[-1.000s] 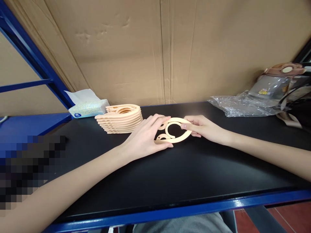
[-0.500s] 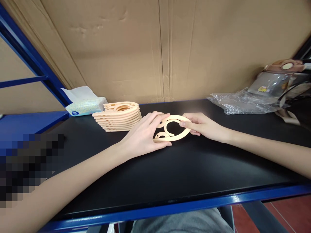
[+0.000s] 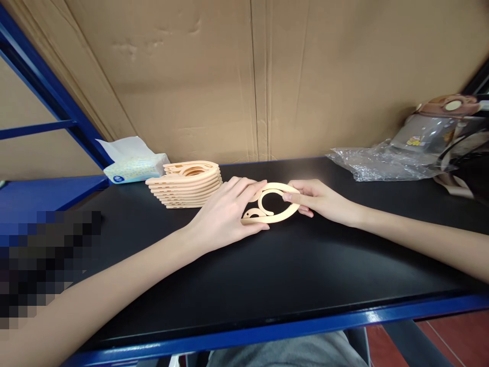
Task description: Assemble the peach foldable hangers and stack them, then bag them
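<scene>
A cream-coloured plastic folding hanger (image 3: 282,217) is held just over the black tabletop, in its folded oval shape with the curved hook lying inside. My left hand (image 3: 227,211) grips its left end from above, thumb on the near edge and fingers over the far edge, hiding that end. Pinched between thumb and fingers of my right hand (image 3: 311,198) is its rounded right end. A neat stack of matching folded hangers (image 3: 187,188) stands just left of my left hand, partly behind it.
A tissue pack (image 3: 133,162) sits at the back left. Crumpled clear plastic (image 3: 382,162), a drinking bottle (image 3: 424,127) and a strap (image 3: 454,184) lie at the back right. Cardboard (image 3: 214,76) walls the rear, and a blue rail (image 3: 244,334) edges the black table (image 3: 275,275).
Almost nothing differs. Both hands keep their hold on the hanger, and the fingers of my left hand have shifted very slightly over its far edge.
</scene>
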